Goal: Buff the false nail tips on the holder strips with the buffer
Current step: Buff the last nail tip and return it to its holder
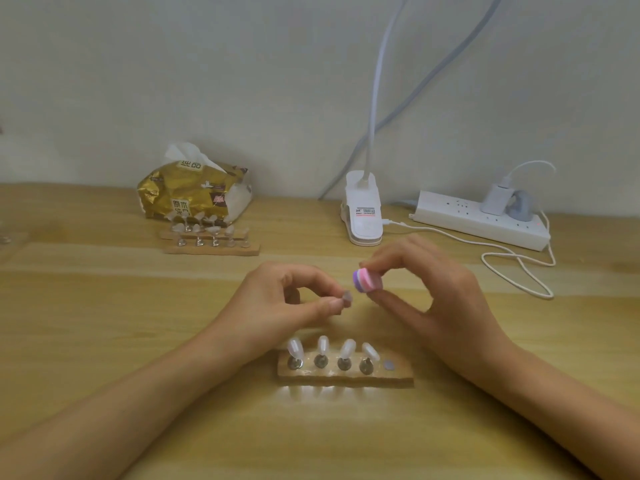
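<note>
Above the near holder strip (345,374), the left hand (284,299) is pinching a nail tip (346,299); the right hand (426,292) is gripping the buffer (367,280) just beside it.

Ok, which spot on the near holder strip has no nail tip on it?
The rightmost spot, a bare metal disc at the end of the near strip; the four spots to its left each carry a nail tip.

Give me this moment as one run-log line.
left hand: pinches one nail tip | right hand: grips buffer close beside it | near holder strip: four tips standing, right end spot bare
</note>
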Demonstrator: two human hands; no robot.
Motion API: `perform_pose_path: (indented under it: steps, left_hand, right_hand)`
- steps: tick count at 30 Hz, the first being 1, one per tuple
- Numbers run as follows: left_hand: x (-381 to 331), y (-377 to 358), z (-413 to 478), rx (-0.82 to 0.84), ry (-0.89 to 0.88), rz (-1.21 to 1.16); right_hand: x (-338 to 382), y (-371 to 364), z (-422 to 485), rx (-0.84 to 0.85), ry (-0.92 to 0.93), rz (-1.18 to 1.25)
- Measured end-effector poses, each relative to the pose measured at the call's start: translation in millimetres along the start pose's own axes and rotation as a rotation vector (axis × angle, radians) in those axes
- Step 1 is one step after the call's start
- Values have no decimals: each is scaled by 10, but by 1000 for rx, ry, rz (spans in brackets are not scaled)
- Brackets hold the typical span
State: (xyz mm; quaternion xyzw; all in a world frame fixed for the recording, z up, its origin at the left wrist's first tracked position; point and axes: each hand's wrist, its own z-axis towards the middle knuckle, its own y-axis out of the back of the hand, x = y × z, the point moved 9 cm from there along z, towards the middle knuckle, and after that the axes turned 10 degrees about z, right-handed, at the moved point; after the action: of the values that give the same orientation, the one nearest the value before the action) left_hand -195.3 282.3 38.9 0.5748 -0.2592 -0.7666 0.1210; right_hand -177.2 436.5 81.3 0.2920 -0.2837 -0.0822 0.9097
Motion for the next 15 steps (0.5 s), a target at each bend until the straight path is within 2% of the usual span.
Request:
perform_pose_path:
  steps: [2,5,8,10,12,15]
  left_hand:
    - [21,9,7,-6,5,8]
    - [-5,4,-4,5,-9,-17]
    - [5,3,2,-1,7,-9]
    - [26,14,2,-13,17,1]
    - [17,7,0,1,8,-18]
    - [-3,-9,0,13,-3,-7]
  right_hand:
    - [0,-106,-10,73,14,-16]
    - [-123,-21,-3,25,-84,-3]
    - [22,-49,-5,44,36,-8]
    - [-27,-101,-11,78,-7,-12]
    - [-94,-28,-3,25,-70,-6]
    - [13,-40,3,25,14,-16]
